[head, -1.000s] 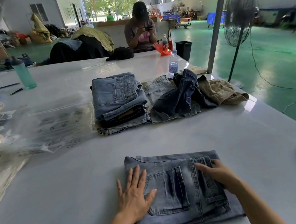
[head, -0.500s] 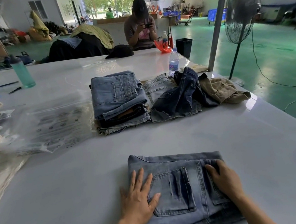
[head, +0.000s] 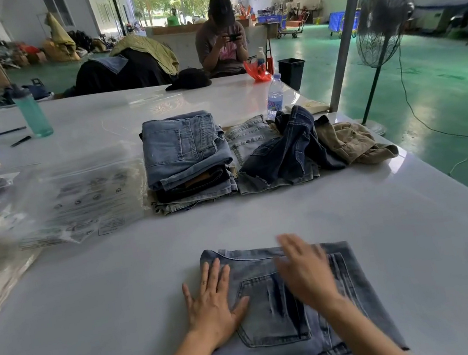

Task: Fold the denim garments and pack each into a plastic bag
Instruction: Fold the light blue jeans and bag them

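Denim, thick and floppy: my flat left hand (head: 213, 303) presses the folded jeans (head: 295, 321), open right hand (head: 306, 273) hovering; I'd lift by both side edges.

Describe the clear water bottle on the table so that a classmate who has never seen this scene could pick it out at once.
Start at the white table and find the heap of loose dark jeans at its middle. Just behind that heap stands the clear water bottle. Unlike the taller teal bottle far to the left, it is see-through, with a blue label.
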`<state>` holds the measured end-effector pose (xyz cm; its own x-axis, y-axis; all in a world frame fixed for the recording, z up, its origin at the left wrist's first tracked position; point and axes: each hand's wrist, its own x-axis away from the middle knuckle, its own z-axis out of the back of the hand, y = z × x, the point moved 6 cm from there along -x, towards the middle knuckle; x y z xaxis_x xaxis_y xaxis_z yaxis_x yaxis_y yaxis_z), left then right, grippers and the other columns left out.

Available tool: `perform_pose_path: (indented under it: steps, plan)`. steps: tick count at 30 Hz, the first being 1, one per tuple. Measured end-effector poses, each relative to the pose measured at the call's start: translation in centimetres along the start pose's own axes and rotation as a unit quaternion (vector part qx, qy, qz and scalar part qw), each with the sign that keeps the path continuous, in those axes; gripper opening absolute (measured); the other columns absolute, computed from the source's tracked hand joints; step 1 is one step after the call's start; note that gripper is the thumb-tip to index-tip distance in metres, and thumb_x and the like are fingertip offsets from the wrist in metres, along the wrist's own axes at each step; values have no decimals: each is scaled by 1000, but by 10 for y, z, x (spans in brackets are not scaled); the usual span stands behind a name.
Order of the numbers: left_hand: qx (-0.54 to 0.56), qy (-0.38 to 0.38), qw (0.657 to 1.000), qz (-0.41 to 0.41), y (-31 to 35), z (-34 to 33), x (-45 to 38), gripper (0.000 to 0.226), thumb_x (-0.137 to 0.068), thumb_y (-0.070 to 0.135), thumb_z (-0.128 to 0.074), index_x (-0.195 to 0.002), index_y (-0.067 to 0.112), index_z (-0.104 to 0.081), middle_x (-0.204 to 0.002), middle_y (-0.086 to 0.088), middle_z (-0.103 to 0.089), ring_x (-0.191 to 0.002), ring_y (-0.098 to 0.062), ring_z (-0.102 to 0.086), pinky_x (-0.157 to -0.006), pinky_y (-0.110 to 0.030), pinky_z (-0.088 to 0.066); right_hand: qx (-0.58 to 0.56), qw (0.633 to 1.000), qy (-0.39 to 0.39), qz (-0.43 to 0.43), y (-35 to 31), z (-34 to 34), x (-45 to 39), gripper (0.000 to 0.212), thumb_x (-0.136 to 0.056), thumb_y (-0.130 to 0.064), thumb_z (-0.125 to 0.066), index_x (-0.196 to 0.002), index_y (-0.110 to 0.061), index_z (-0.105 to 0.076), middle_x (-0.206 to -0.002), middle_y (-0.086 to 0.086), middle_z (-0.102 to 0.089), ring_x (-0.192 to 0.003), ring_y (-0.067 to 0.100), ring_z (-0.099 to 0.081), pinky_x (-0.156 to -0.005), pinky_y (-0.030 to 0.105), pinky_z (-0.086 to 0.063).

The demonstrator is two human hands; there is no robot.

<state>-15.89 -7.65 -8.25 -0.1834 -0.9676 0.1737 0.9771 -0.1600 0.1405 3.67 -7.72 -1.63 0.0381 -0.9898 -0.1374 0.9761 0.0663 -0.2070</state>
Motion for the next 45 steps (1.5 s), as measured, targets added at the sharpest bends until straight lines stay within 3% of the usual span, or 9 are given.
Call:
perform_pose_path:
  steps: [5, 11, 16, 19, 22, 27, 34, 42, 45]
  plan:
    - [-2, 18, 1000, -5, -2, 3, 1, 83, -86, 73, -19, -151, 30, 8, -150, 9, 31, -137, -13, 32, -111, -58, 10, 57, 981, -152, 102, -12, -51, -7, 56, -96, -60, -8, -149, -42, -4, -159, -15, 3, -146, 10, 11, -111, 43, 22]
    - [8, 7, 1000, -12, -2, 2, 2, 84, -86, 74, -13, -142, 24, 25, -144, 8, 40, -133, -15, 38, -108, -55, 18, -30, 952, -181, -244, 140, -16, -13, 53, -100, -53, -14, -150, -36, -14, -161, -5, 0, -148, 17, 0, -113, 60, -1]
    - [97, 83, 992, -14, -7, 19, 0, 65, -96, 55, -29, -152, 24, -14, -159, 8, 7, -146, -11, 11, -117, -43, 4, -128, 947, 178, -235, 133, 25, 16, 32, -96, -25, -52, -107, 2, -65, -110, 25, -63, -102, 39, -58, -79, 39, -46]
    - [167, 116, 979, 14, -11, 29, -3, 60, -99, 46, -33, -150, 18, -22, -160, 5, -3, -147, -15, -2, -117, -40, -4, -199, 943, 56, -259, 108, 9, 22, 48, -86, -56, -56, -69, -12, -58, -67, 4, -64, -68, 26, -62, -50, 26, -32]
    - [180, 116, 977, 14, -6, 33, -8, 60, -99, 45, -33, -151, 18, -20, -160, 3, -2, -147, -18, -1, -117, -42, -4, -179, 943, -75, -272, 109, -5, 18, 57, -73, -67, -64, -58, -17, -42, -54, -2, -52, -53, 18, -51, -50, 26, -34]
    - [186, 155, 970, -2, 1, 40, -3, 61, -98, 44, -35, -151, 18, -19, -160, 2, -2, -147, -20, 2, -117, -43, -1, -361, 902, -58, -228, 124, -9, 25, 15, -86, -34, -68, -84, -19, -64, -67, -7, -63, -65, 14, -60, -66, 30, -48]
    - [22, 73, 995, -57, 18, 21, -6, 73, -93, 63, -23, -152, 25, -3, -153, 4, 28, -140, -19, 29, -109, -50, 19, -379, 887, 1, -263, 138, 2, 30, 16, -91, -20, -63, -95, -5, -58, -85, 12, -64, -81, 27, -61, -69, 36, -47]
    - [-47, 48, 995, -70, 18, 22, -19, 88, -81, 77, -4, -145, 23, 24, -150, 1, 36, -138, -20, 33, -108, -53, 25, -294, 906, 17, -304, 137, 7, 32, 42, -87, -16, -67, -122, -6, -46, -109, 20, -62, -96, 32, -59, -78, 34, -45]
    - [-39, 8, 997, -59, 15, 10, -23, 88, -83, 77, -7, -140, 22, 30, -145, 2, 44, -134, -21, 39, -109, -56, 19, -36, 961, 69, -265, 124, 23, 26, 60, -92, -32, -57, -143, -12, -33, -139, 13, -48, -123, 31, -48, -94, 40, -42]
